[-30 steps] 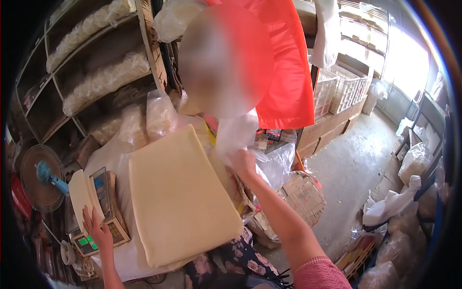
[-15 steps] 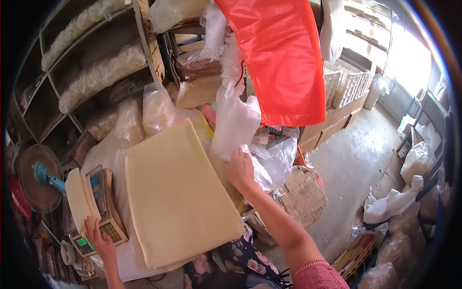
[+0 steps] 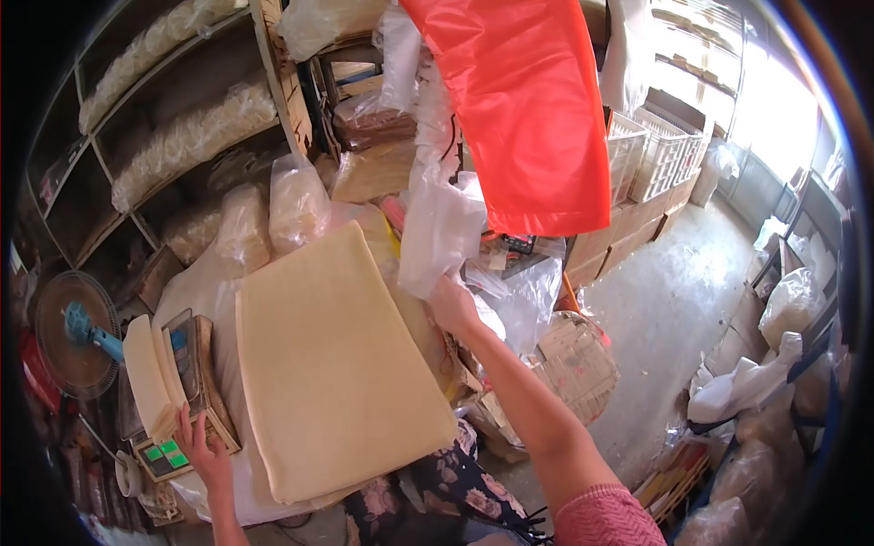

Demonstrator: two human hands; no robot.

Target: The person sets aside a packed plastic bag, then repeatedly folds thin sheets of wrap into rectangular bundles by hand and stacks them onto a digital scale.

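The right hand (image 3: 453, 308) grips a white bag (image 3: 437, 232) low down, its fingertips hidden; the bag's long axis runs upright. The left hand (image 3: 208, 450), fingers spread, adjoins pale sheets (image 3: 148, 373) pointing lengthwise away on the scale (image 3: 218, 420).

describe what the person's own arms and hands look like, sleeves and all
Right arm: a pink sleeve with a textured, knit-like pattern, forearm uncovered. Left forearm: no sleeve in view. Neither the left hand nor right hand wears a glove.
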